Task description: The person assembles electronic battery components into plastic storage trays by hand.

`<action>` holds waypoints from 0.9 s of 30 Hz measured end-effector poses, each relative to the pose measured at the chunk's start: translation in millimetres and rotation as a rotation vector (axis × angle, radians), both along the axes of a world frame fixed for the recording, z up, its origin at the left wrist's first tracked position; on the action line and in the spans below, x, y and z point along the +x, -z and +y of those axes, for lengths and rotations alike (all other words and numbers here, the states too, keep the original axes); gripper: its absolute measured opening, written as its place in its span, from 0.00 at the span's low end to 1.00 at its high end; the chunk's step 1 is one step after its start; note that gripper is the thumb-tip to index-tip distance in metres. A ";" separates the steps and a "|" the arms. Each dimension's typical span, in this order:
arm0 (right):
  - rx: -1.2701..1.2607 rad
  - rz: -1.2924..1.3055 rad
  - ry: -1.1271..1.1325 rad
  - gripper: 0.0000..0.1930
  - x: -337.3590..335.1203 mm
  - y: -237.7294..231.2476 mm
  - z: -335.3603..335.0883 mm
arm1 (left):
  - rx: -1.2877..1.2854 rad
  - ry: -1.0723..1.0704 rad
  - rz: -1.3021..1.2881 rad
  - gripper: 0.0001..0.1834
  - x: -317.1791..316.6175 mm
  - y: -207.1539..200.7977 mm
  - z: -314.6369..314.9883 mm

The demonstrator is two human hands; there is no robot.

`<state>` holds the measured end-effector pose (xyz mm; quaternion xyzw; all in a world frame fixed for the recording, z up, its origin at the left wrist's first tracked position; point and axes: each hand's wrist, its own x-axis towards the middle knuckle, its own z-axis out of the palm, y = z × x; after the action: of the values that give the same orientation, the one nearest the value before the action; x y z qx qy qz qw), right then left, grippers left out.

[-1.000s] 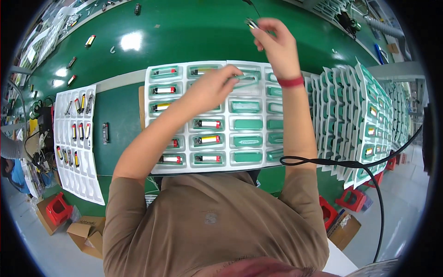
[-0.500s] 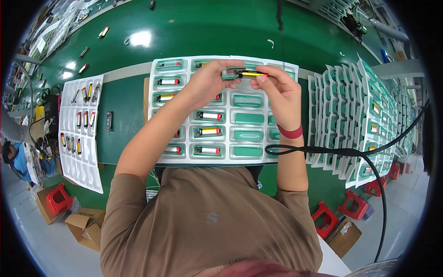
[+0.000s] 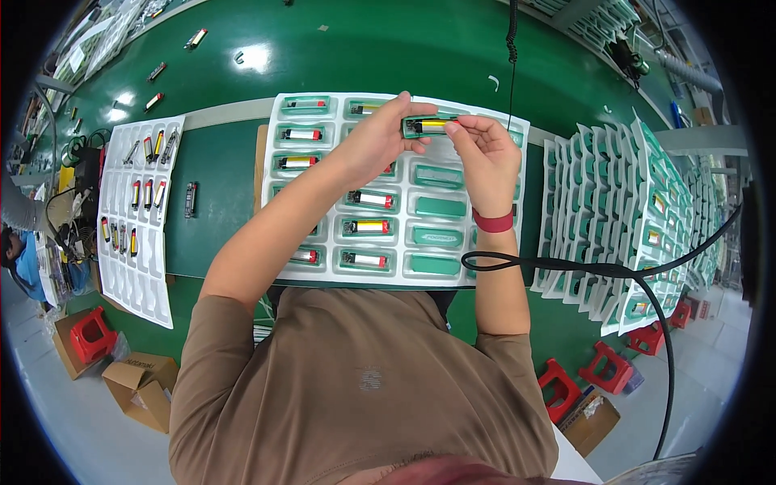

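Note:
Above the far part of a white blister tray (image 3: 404, 212), my left hand (image 3: 381, 139) grips a small green casing half (image 3: 420, 118) by its left end. A yellow battery with a dark circuit part (image 3: 435, 127) lies in that casing. My right hand (image 3: 487, 152), with a red band at its wrist, pinches the casing's right end, thumb on the battery's end. On the tray's left side, green casings hold batteries with red ends, such as a white-and-red one (image 3: 370, 199). Toward the right are green casing pieces (image 3: 439, 208) showing no batteries. My forearms cover some pockets.
Leftward, another white tray (image 3: 145, 271) carries several batteries with circuit parts, and one dark circuit part (image 3: 191, 200) lies beside it. Stacked trays with green casings (image 3: 602, 214) stand at right. A looped black cable (image 3: 566, 263) crosses my right forearm. Loose batteries (image 3: 196, 38) lie on the far green surface.
The battery with its circuit part, slanted at the casing before, now lies down inside it. My right thumb has shifted over its end. The whole view has moved slightly.

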<state>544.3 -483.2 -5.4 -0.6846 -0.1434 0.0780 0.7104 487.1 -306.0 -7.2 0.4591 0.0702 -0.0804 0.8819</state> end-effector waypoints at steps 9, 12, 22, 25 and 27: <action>-0.451 -0.802 0.119 0.14 2.2 4.9 0.5 | 0.271 0.029 -0.039 0.22 4.8 19.7 4.0; -0.041 -0.201 0.070 0.18 2.7 8.2 -0.4 | 0.377 0.063 -0.096 0.21 1.4 13.8 2.6; -0.433 -0.886 -0.058 0.16 6.8 -5.2 -20.1 | 1.246 -0.217 -0.742 0.21 -3.5 6.7 2.8; -0.323 -0.911 0.053 0.17 -2.0 8.3 -17.1 | 1.269 -0.172 -0.784 0.21 -4.4 -1.0 3.9; -0.254 -0.883 0.061 0.16 -5.5 2.6 -13.2 | 1.115 -0.139 -0.772 0.21 0.3 -12.3 8.2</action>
<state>538.8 -496.4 -8.0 -0.7379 -0.4012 -0.2252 0.4938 487.4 -297.8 5.1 0.8352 -0.1893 0.1942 0.4785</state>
